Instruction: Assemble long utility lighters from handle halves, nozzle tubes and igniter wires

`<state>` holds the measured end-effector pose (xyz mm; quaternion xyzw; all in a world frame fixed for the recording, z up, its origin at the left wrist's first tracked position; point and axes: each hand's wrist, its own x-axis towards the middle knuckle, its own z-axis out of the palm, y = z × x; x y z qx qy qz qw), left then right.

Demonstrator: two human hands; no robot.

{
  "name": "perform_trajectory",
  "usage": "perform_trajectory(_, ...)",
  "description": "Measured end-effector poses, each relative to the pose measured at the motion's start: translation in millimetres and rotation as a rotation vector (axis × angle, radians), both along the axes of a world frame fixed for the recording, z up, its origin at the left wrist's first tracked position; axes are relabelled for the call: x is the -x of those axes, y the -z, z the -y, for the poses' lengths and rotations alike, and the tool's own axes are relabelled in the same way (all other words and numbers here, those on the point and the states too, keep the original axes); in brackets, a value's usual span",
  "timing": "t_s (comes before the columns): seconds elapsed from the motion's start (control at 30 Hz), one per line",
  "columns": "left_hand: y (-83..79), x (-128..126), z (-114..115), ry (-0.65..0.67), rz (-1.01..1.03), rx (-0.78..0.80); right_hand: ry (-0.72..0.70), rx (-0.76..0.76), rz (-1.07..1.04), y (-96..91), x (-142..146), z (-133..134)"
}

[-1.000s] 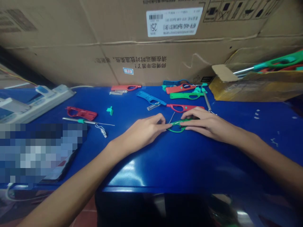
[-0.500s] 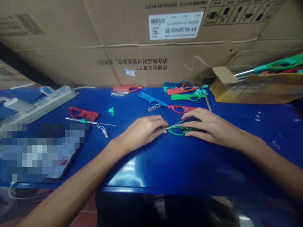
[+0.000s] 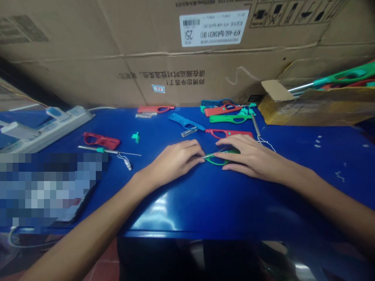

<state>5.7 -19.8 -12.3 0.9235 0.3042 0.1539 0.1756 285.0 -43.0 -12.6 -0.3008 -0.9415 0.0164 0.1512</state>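
A green lighter casing [image 3: 216,162] lies low over the blue table between my hands, its trigger loop showing. My left hand [image 3: 179,160] is closed, thumb and fingers pinching the casing's narrow end together with a thin wire or rod. Over the other end curves my right hand [image 3: 256,156], its fingers and thumb gripping the casing from both sides. Much of the casing and what lies in it is hidden under the right fingers. Just behind are a red lighter casing [image 3: 215,134] and a blue one [image 3: 181,120] with a clear piece beside it.
Several casings line the back, including a green one [image 3: 221,119]. To the left lie a red casing [image 3: 102,141], a metal lighter tube [image 3: 88,148] and a teal trigger [image 3: 136,137]. A power strip [image 3: 58,125] stands left; a box of lighters [image 3: 310,111] stands right.
The right hand has shifted slightly left along the green casing, and the wire between the hands now lies closer to it. White wires by the metal tube at the back have come into view.
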Motion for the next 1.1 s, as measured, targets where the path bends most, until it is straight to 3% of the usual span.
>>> perform_trajectory(0.2,-0.1,-1,0,0.002,0.01,-0.009,0.024,-0.041,0.03,3.0,4,2)
perform_trajectory(0.6,0.2,-2,2,-0.048,0.007,0.037,0.064,0.127,-0.087,9.2,4,1)
perform_trajectory(0.83,-7.2,-2,4,-0.084,-0.036,0.053,0.014,-0.109,0.075,1.0,-7,-3)
perform_trajectory(1.1,-5.7,-2,4,-0.078,-0.043,0.051,0.014,-0.281,0.154,-5.7,4,3)
